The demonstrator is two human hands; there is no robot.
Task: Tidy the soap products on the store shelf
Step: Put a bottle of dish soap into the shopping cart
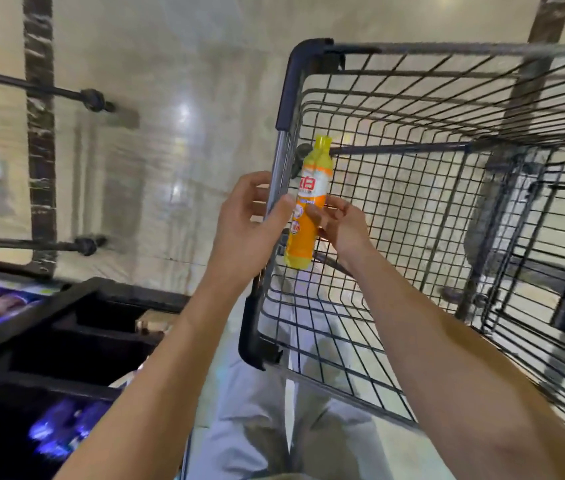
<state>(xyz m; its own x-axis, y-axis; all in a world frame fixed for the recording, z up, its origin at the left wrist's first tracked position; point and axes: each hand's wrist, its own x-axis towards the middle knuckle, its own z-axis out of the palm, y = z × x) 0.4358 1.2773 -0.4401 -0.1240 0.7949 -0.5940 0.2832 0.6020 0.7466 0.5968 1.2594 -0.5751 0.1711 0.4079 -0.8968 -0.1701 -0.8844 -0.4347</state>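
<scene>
A yellow-and-orange soap bottle (310,202) with a yellow cap and a red-and-white label is held upright above the left rim of a wire shopping cart (412,209). My left hand (249,220) grips the bottle's left side, thumb across the label. My right hand (341,223) holds its right side with curled fingers. The lower back of the bottle is hidden behind my hands.
A dark store shelf (76,327) sits at lower left with blurred blue and red products (62,427). Shiny tiled floor (156,150) stretches ahead. Black bars of other carts (90,98) show at left. My legs stand below the cart.
</scene>
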